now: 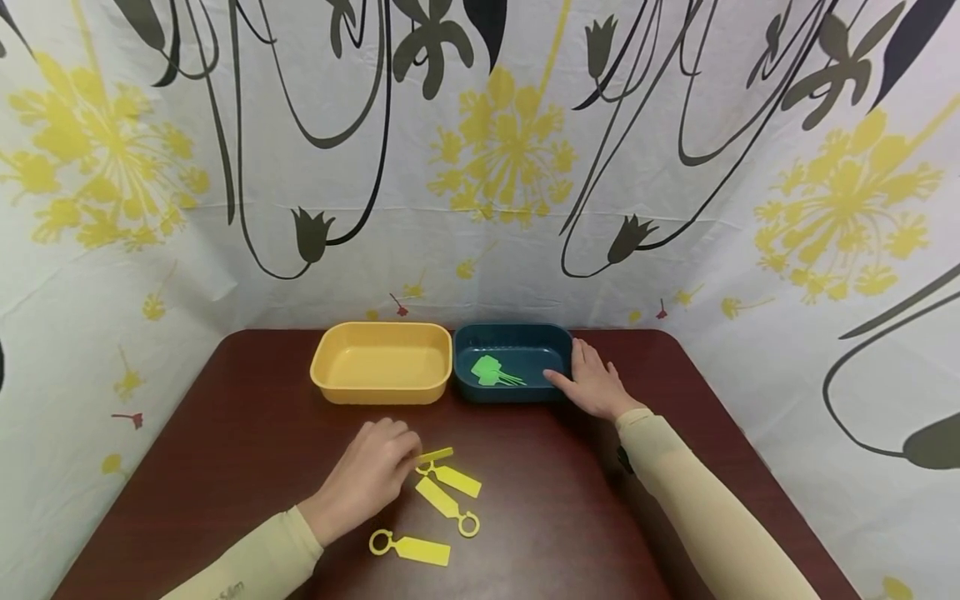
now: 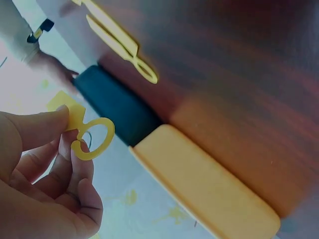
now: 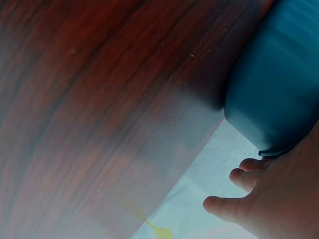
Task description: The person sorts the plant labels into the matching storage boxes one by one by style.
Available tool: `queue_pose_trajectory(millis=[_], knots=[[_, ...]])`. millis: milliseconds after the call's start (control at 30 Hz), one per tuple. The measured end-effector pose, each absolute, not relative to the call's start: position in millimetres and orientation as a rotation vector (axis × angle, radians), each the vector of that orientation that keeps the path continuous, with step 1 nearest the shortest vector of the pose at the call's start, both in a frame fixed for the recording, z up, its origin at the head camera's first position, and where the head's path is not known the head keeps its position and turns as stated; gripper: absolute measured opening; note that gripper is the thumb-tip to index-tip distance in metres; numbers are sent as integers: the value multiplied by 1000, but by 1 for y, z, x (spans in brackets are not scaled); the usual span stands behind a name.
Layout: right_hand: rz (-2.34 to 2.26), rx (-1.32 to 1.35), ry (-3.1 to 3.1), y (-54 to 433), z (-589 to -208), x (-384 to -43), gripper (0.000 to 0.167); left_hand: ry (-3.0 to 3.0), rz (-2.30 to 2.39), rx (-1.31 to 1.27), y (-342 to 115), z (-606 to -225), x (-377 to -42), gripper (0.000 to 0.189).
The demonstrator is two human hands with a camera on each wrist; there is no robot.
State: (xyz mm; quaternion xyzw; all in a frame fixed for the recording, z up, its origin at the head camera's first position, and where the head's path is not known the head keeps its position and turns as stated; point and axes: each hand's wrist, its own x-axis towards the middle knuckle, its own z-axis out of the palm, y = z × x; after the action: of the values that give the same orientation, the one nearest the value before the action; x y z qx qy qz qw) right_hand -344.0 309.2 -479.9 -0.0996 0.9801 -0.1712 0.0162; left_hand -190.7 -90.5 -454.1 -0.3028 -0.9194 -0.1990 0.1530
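Note:
My left hand pinches a yellow plastic ring tag between thumb and fingers, its split ring sticking out past the fingertips. Below and right of that hand, three more yellow tags lie on the table: one tag farthest back, another tag just in front, and a third tag nearest me. With fingers extended, my right hand rests against the right end of the dark blue bin, thumb over its rim. Several bright green tags lie bunched inside that bin.
A yellow bin stands left of the blue one, their sides close together at the back of the dark red wooden table. Behind and on both sides hangs a white patterned cloth. The right wrist carries a dark band.

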Motion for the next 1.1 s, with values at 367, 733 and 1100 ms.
queue_pose_trajectory(millis=[367, 733, 1100], knots=[[-515, -295, 3045, 309, -481, -345, 111, -2500, -623, -780, -100, -433, -208, 20], [-544, -301, 3041, 309, -482, -347, 109, -2457, -668, -669, -111, -415, -230, 16], [-543, -305, 3043, 310, -482, -347, 111, -2444, -704, -600, -120, -410, -256, 10]])
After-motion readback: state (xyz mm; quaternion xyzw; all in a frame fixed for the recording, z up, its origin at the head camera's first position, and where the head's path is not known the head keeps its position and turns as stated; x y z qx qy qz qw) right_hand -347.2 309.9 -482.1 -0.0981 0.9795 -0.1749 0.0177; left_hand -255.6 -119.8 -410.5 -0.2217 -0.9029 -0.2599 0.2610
